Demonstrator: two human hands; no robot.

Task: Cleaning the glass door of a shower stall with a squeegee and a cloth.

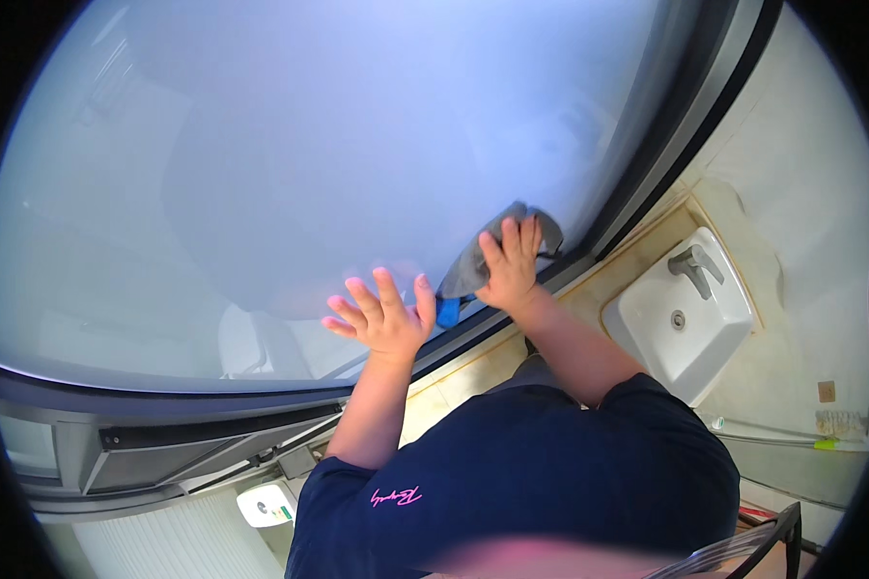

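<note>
A large frosted-looking glass pane (297, 166) fills the upper left, in a dark frame. My right hand (510, 268) lies on a grey cloth (467, 269), fingers extended, holding it against the lower right part of the pane. The cloth is bunched, and its far end curls beyond my fingertips. A small blue piece (447, 313) shows at the cloth's near end; whether it belongs to the cloth I cannot tell. To the left, my left hand (384, 318) is raised at the pane with its fingers spread and holds nothing. Whether its palm touches the glass is unclear.
A white washbasin (677, 318) with a grey metal tap (695, 269) is at the right. The pane's dark frame (666, 159) runs between glass and basin. At lower left are a hinged metal window section (181, 452) and a white wall-mounted device (266, 504). A wire rack (753, 546) stands lower right.
</note>
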